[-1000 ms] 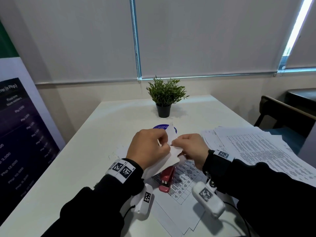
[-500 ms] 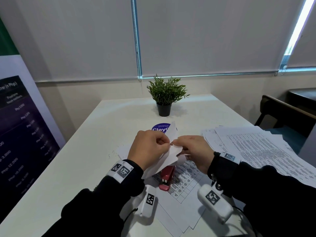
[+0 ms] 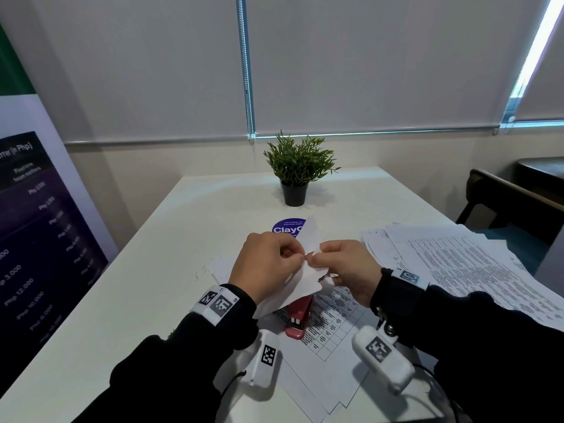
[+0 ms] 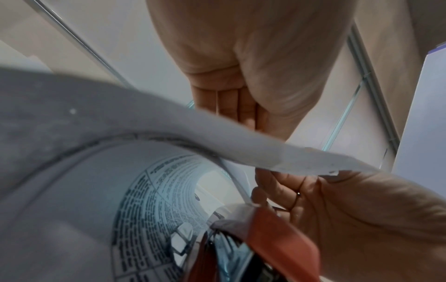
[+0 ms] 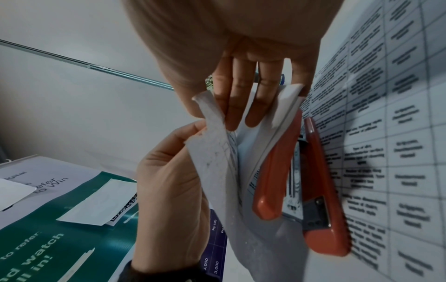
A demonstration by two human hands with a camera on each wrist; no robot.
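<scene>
1. Head view: the left hand [image 3: 265,264] and the right hand [image 3: 348,267] are meeting above the middle of the desk [image 3: 146,270], nearer its front edge. Both are pinching one corner of a paper bundle [image 3: 305,283] with curled fingers, thumb tips almost touching. The bundle is hanging in the air, its loose corner sticking up between the hands. Right under it a red stapler [image 3: 297,319] is lying on a printed grid sheet [image 3: 332,315]. A pile of printed sheets [image 3: 473,270] is spreading along the desk's right edge. A purple sticker [image 3: 283,228] is showing just behind the bundle, and a potted plant [image 3: 296,169] is standing near the far edge. A banner [image 3: 36,233] is leaning beside the left edge.

2. Left wrist view: the left hand's fingers [image 4: 228,103] are curling down onto the bundle's top edge and gripping it. The paper is bowing out towards the camera with print on its inner side. The right hand is holding the torn-looking corner from below, and the stapler is showing blurred underneath.

3. Right wrist view: the right hand's fingers [image 5: 241,99] are lying against the inner sheets while the thumb is pressing from outside, so they are gripping the bundle. The left hand is pinching the same corner from the other side. The stapler is lying closed on the grid sheet, just beside the hanging paper.
</scene>
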